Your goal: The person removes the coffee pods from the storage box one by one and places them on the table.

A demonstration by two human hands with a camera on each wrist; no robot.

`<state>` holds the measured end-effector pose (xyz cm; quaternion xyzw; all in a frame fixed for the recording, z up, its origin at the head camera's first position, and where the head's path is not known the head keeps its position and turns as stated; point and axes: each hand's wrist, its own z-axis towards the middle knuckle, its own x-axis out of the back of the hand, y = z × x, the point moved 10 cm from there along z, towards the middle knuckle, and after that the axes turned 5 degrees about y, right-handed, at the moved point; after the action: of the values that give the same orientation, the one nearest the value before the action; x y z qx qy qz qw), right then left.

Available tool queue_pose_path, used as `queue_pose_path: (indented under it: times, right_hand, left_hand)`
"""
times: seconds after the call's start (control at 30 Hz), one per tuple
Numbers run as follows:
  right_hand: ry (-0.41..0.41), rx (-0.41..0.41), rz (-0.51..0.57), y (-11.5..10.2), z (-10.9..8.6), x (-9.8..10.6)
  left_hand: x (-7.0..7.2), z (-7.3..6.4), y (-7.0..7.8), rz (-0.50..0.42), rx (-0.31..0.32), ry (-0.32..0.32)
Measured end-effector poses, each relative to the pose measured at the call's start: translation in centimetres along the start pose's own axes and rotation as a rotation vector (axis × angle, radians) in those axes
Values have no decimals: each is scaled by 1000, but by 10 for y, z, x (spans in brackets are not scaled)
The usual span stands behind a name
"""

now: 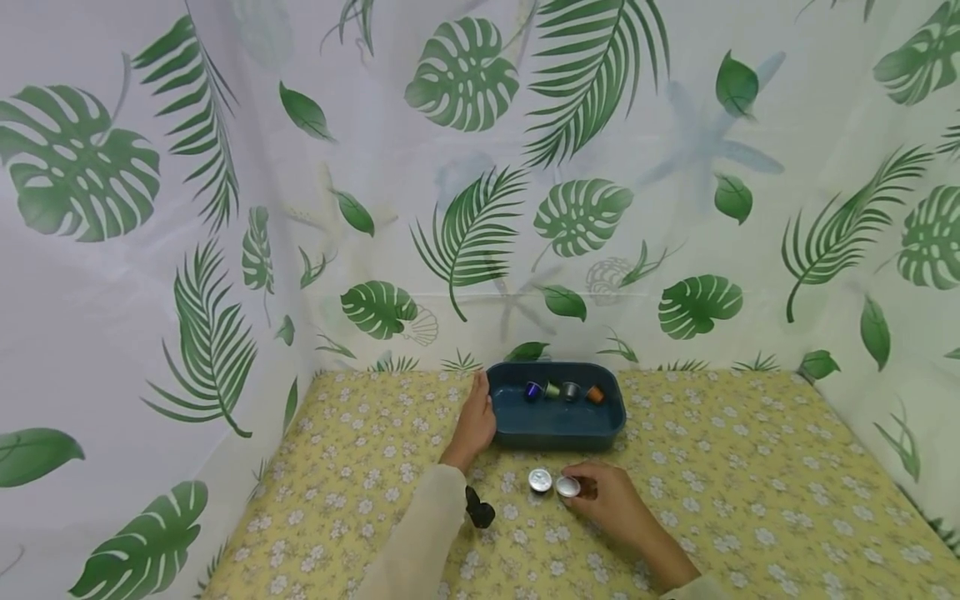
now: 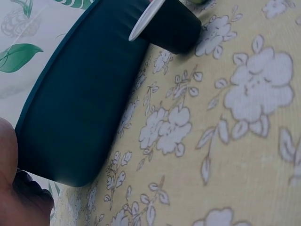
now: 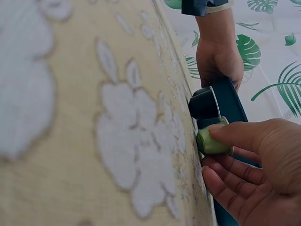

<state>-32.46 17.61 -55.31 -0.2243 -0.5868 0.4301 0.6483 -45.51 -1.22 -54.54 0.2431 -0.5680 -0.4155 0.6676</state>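
Right wrist view: right grip [image 3: 275, 162] pinches a green, pale-rimmed capsule [image 3: 210, 143] while left grip [image 3: 218, 59] holds a tray [image 3: 231, 101].

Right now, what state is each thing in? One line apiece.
Dark teal tray: upright, open-topped
Left hand: gripping tray
Right hand: pinching a capsule
Green coffee capsule: held in right hand
Dark coffee capsule: standing, foil side up
Blue coffee capsule: in tray
Pale green coffee capsule: in tray
Grey coffee capsule: in tray
Orange coffee capsule: in tray
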Motion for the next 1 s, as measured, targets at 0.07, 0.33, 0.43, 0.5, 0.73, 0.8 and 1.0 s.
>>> queue_pose_path:
  times: [0.07,0.33,0.43,0.5,0.73,0.8,1.0]
  right_hand:
    - [2,-2,-7,1,-1,0]
    - [4,39,-75,-3,-1,0]
    - [-5,30,-86,-4,-1,-1]
    - [-11,16,-87,-4,0,-1]
    - [-38,27,-84,-5,0,-2]
    - [-47,32,-89,-5,1,-3]
    - [-72,8,-110,-6,0,0]
  left_hand:
    - [0,-2,1,1,-7,2]
    - [1,-7,1,18,-4,6]
    - [2,-7,2,36,-6,5]
    - [2,-7,4,38,-13,5]
    - [3,-7,4,31,-3,10]
    - [3,-8,3,29,4,12]
    - [1,-6,4,30,2,4]
